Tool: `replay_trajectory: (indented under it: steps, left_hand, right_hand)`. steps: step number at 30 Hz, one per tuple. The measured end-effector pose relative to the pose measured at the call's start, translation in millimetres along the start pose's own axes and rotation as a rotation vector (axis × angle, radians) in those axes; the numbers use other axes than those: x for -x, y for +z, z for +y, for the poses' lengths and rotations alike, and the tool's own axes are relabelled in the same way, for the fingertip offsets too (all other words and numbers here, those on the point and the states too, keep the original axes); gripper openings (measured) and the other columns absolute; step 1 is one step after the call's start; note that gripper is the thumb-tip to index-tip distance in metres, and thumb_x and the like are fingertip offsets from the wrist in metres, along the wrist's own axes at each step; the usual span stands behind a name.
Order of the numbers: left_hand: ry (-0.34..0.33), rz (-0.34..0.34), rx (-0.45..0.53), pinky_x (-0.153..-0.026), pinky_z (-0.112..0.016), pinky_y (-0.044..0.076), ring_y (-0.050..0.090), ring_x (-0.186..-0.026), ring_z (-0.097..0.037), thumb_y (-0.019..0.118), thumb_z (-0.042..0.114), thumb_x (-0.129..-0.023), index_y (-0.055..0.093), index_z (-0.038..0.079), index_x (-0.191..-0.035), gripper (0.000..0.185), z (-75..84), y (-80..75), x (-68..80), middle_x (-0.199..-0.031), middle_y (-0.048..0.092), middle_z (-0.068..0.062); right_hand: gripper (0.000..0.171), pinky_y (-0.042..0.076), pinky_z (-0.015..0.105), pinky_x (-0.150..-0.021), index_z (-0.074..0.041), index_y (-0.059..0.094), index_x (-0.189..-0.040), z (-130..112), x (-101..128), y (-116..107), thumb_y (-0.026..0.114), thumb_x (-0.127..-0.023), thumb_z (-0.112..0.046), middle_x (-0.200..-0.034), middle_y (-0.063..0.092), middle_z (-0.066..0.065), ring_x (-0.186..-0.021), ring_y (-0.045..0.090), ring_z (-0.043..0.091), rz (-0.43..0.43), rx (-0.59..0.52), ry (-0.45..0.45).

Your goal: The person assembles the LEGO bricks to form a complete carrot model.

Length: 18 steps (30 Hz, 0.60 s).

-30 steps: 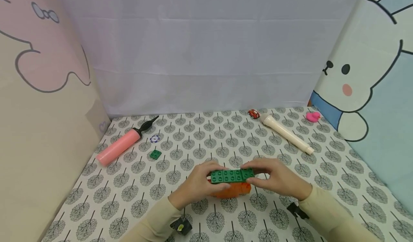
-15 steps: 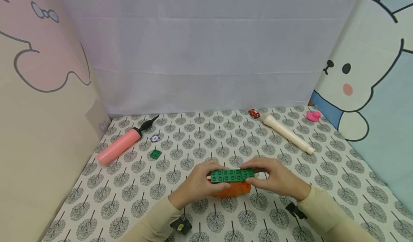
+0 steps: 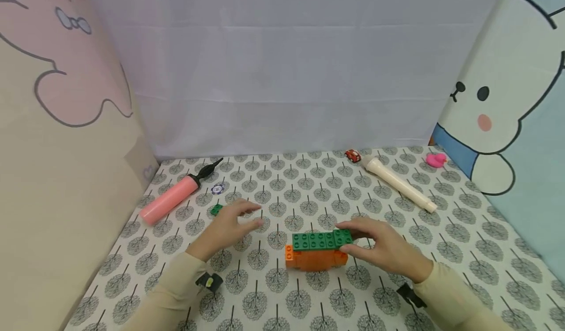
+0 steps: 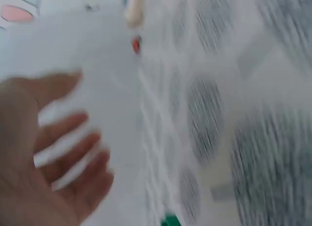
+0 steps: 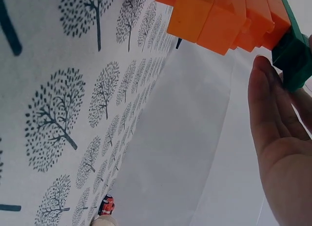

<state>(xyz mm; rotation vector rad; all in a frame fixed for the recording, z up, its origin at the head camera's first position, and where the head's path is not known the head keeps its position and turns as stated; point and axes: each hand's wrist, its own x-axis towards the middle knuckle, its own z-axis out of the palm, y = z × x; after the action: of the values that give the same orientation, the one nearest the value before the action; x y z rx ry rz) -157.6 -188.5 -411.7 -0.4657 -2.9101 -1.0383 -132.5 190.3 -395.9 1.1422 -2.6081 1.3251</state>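
A block build stands on the table, with orange toy bricks (image 3: 315, 261) below and a row of green toy bricks (image 3: 313, 241) along the top. My right hand (image 3: 384, 245) pinches the raised green brick (image 3: 343, 237) at the right end of that row. In the right wrist view, its fingers lie against this green brick (image 5: 292, 60), beside the orange bricks (image 5: 219, 19). Off to the left, my left hand (image 3: 227, 228) holds nothing, its fingers spread and loosely bent. Just beyond that hand lies a small loose green brick (image 3: 216, 209). The left wrist view is blurred.
A pink balloon pump (image 3: 172, 198) with a black nozzle lies at the left, near a blue and white poker chip (image 3: 218, 188). Farther back are a red toy car (image 3: 352, 155), a cream-coloured tapered stick (image 3: 399, 184) and a pink rubber duck (image 3: 436, 160).
My left hand has let go of the build's left end and moved left and away toward the loose green brick. The right hand keeps its hold on the build's right end.
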Motion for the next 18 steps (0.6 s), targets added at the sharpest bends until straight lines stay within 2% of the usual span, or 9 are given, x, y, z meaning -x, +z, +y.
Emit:
replay_trajectory:
  steps: [3,5,7,10,13,18]
  left_hand:
    - [-0.201,0.120,-0.126,-0.106,-0.060,0.041,0.050,-0.126,-0.044,0.070,0.035,-0.093,0.058,0.000,-0.134,0.056,-29.8,-13.7,-2.3,-0.139,0.054,-0.025]
    - [-0.319,0.158,-0.164,-0.107,-0.063,0.038,0.046,-0.128,-0.049,0.071,0.033,-0.092,0.054,-0.007,-0.136,0.061,-46.4,-18.2,-2.8,-0.138,0.052,-0.031]
    - [-0.396,0.167,-0.176,-0.104,-0.062,0.041,0.048,-0.124,-0.050,0.072,0.033,-0.091,0.052,-0.012,-0.135,0.066,-58.6,-19.9,-2.3,-0.134,0.053,-0.033]
    - [-0.434,0.165,-0.180,-0.098,-0.061,0.045,0.051,-0.120,-0.051,0.073,0.030,-0.090,0.054,-0.015,-0.131,0.064,-71.3,-19.2,-1.4,-0.129,0.055,-0.035]
    - [-0.425,0.182,-0.168,-0.088,-0.057,0.049,0.056,-0.110,-0.048,0.073,0.026,-0.090,0.060,-0.014,-0.123,0.053,-77.3,-19.0,-2.6,-0.121,0.060,-0.034]
    - [-0.412,0.181,-0.129,-0.075,-0.045,0.053,0.062,-0.094,-0.034,0.070,0.026,-0.091,0.063,-0.007,-0.123,0.046,-71.8,-19.8,-5.7,-0.114,0.066,-0.025]
  right_hand:
    - [0.042,0.058,0.031,-0.087,-0.019,0.064,-0.131,-1,1,1,0.074,-0.091,-0.023,-0.114,0.065,-0.012,-0.098,0.066,0.006,0.004,0.006,0.003]
    - [0.042,0.058,0.031,-0.087,-0.020,0.064,-0.131,-1,2,1,0.074,-0.091,-0.025,-0.115,0.065,-0.012,-0.098,0.066,0.006,-0.001,0.009,0.008]
    - [0.041,0.058,0.031,-0.087,-0.021,0.064,-0.131,-2,2,1,0.073,-0.091,-0.026,-0.115,0.065,-0.012,-0.098,0.066,0.005,-0.007,0.009,0.016]
    - [0.041,0.058,0.032,-0.086,-0.022,0.064,-0.131,-3,2,2,0.073,-0.091,-0.028,-0.114,0.065,-0.012,-0.097,0.066,0.005,-0.011,0.016,0.018]
    - [0.040,0.058,0.032,-0.086,-0.021,0.064,-0.130,-4,1,2,0.073,-0.091,-0.028,-0.113,0.065,-0.012,-0.096,0.066,0.005,-0.008,0.017,0.015]
    - [0.039,0.058,0.030,-0.087,-0.020,0.065,-0.128,-4,2,0,0.074,-0.091,-0.027,-0.113,0.066,-0.012,-0.096,0.066,0.005,0.005,0.020,0.014]
